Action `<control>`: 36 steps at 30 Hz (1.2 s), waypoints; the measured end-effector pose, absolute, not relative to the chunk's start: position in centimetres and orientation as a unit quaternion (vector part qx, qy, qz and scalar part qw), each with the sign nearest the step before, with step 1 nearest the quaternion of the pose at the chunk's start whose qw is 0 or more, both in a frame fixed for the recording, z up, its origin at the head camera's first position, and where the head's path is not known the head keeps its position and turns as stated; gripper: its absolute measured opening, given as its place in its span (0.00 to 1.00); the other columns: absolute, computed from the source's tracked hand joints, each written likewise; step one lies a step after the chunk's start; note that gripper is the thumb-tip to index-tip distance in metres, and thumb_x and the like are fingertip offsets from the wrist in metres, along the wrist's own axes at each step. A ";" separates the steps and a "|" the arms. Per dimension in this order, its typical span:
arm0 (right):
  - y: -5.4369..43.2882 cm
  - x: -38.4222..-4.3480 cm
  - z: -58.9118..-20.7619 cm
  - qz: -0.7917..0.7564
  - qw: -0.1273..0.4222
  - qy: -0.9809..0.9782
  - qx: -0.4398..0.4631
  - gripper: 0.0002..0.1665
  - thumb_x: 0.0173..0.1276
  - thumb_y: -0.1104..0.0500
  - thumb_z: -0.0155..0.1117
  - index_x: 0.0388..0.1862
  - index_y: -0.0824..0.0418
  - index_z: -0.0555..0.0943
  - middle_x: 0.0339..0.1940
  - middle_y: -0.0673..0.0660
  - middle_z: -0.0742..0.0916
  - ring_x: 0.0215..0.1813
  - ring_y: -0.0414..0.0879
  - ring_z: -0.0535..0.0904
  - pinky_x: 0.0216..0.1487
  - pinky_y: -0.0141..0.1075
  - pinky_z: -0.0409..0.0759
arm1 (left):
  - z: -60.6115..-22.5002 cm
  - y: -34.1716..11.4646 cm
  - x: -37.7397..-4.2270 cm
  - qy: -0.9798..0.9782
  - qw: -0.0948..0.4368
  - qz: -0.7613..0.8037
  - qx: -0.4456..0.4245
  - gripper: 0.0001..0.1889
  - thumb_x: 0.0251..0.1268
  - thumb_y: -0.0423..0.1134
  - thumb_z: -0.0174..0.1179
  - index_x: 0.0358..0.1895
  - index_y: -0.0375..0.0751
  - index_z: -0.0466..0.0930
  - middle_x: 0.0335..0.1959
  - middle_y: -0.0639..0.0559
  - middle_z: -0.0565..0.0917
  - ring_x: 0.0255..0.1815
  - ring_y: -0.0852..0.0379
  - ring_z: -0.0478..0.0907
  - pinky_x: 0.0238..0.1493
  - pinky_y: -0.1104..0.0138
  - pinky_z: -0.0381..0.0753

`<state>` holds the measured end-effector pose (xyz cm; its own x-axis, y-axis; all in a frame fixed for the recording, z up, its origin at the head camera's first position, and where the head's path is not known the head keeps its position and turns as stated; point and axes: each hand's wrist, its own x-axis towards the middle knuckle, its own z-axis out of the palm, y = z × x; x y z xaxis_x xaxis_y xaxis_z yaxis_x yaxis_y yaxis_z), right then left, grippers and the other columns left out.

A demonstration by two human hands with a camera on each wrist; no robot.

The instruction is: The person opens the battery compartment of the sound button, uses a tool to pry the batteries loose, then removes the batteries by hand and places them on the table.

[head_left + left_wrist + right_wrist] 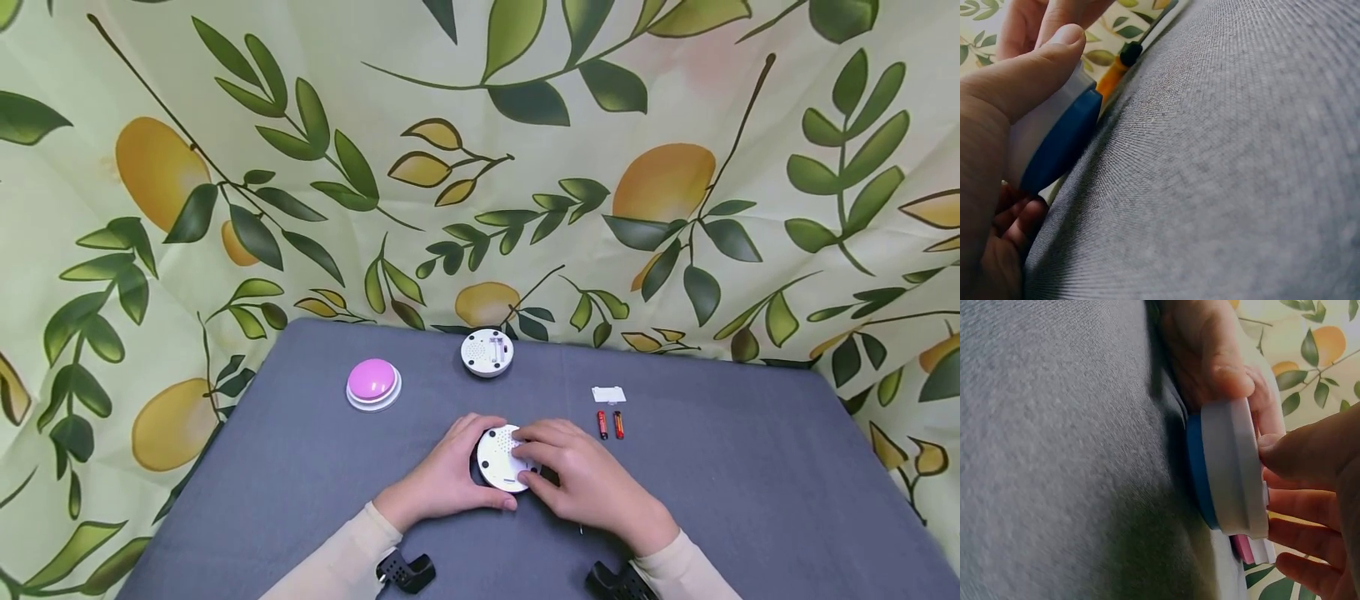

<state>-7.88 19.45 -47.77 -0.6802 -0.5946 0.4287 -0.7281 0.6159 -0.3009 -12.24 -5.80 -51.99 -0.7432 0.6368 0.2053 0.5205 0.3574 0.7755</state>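
Observation:
A round push button with a white base (495,457) and a blue dome (1066,147) lies dome down on the table, its dotted underside facing up. My left hand (457,471) grips its rim, the thumb at the near side and the fingers at the far side. My right hand (577,475) is over the base, its thumb and fingertips touching the underside without wrapping round it. In the right wrist view the white side wall (1229,465) shows between both hands. Part of the underside is hidden by the right fingers.
Farther back, another upturned white button (477,354) has its battery compartment uncovered. A pink button (372,380) stands dome up at the left. To the right lie a white battery cover (607,394) and two red batteries (602,425) on the grey table (750,467). Patterned cloth hangs behind.

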 end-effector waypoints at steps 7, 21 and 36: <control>19.7 -7.7 -47.9 0.237 0.119 -0.887 0.377 0.17 0.70 0.60 0.79 0.57 0.59 0.90 0.63 0.52 0.89 0.66 0.50 0.84 0.66 0.50 0.83 | -51.9 -6.1 -11.9 0.812 0.100 0.467 0.336 0.49 0.53 0.54 0.87 0.76 0.45 0.71 0.67 0.56 0.80 0.64 0.59 0.77 0.69 0.59 0.77; 18.7 -7.0 -47.2 0.156 0.212 -0.866 0.426 0.15 0.62 0.63 0.81 0.48 0.60 0.92 0.52 0.54 0.93 0.54 0.48 0.90 0.57 0.46 0.88 | -51.9 -5.9 -11.7 0.816 0.094 0.476 0.315 0.47 0.55 0.55 0.86 0.75 0.45 0.73 0.63 0.54 0.81 0.57 0.60 0.79 0.63 0.60 0.79; 18.5 -7.2 -47.4 0.141 0.216 -0.859 0.441 0.12 0.62 0.63 0.81 0.45 0.60 0.91 0.51 0.56 0.92 0.53 0.49 0.91 0.55 0.44 0.89 | -51.9 -5.8 -12.0 0.812 0.071 0.476 0.330 0.46 0.52 0.54 0.88 0.73 0.45 0.76 0.59 0.55 0.84 0.51 0.63 0.80 0.57 0.63 0.80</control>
<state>-7.20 18.50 -47.36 -0.5170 -0.6981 0.4953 -0.8196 0.5707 -0.0511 -12.02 -5.76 -51.89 -0.7718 0.6041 0.1986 0.4686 0.3292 0.8198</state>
